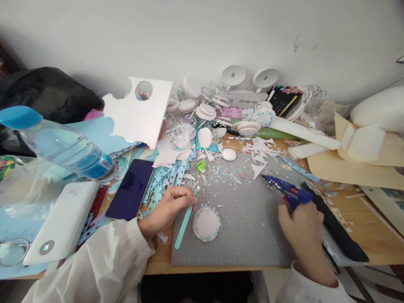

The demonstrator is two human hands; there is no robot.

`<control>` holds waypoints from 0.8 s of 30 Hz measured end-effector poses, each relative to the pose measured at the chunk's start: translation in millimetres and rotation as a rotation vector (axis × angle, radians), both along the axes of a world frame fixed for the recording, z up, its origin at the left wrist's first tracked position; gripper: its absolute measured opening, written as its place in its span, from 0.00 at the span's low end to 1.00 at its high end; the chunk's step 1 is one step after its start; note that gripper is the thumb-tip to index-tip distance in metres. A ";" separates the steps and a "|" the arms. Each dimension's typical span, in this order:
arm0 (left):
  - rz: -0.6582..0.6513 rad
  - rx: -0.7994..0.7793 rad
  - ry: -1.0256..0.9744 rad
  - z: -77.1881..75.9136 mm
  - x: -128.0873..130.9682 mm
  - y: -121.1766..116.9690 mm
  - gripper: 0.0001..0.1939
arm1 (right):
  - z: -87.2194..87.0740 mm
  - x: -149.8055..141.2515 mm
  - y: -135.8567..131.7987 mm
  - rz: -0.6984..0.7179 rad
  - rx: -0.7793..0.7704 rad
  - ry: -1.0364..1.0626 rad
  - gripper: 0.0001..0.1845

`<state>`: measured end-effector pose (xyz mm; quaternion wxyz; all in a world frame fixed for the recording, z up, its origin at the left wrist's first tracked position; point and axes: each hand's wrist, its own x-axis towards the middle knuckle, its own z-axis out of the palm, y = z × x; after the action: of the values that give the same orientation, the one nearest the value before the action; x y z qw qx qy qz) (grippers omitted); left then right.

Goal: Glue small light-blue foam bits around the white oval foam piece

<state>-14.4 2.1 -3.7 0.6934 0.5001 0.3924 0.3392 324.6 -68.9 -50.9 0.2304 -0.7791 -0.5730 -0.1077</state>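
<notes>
My left hand is closed, pinching the upper end of a thin teal craft stick that slants down over the cutting mat. Just right of the stick lies a round white disc edged with pale blue bits. My right hand is wrapped around a blue hot glue gun, low over the mat's right side. The gun's nozzle points left, away from the disc. Part of the grip is hidden by my fingers.
The grey cutting mat carries confetti and a small green object. Around it are a phone, a white power bank, a tilted water bottle, paper strips, foam board, markers and a long black object.
</notes>
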 end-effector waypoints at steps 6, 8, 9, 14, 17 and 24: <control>-0.018 0.012 0.008 0.6 -0.5 0.3 0.15 | 37.4 -6.3 15.7 -0.221 0.054 0.031 0.18; -0.035 0.017 0.003 0.7 -0.5 0.3 0.15 | 55.7 -13.5 25.0 -0.370 0.014 0.117 0.23; -0.043 0.020 -0.002 0.3 -0.6 0.3 0.15 | 64.1 -19.2 30.1 -0.422 0.011 0.181 0.23; -0.048 0.026 -0.012 -4.8 -2.4 0.7 0.15 | 81.2 -63.9 51.3 -0.138 0.100 0.531 0.14; -0.064 0.011 0.000 -7.4 -3.7 1.5 0.15 | 68.9 -88.8 55.4 0.118 0.083 0.598 0.14; -0.140 0.052 0.085 -4.7 -3.8 2.9 0.16 | 39.5 -102.4 49.7 0.402 -0.001 0.613 0.18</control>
<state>-18.2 4.9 -8.4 0.6850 0.5580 0.3766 0.2784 222.2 -19.2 -11.4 0.4074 -0.6473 -0.6190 0.1785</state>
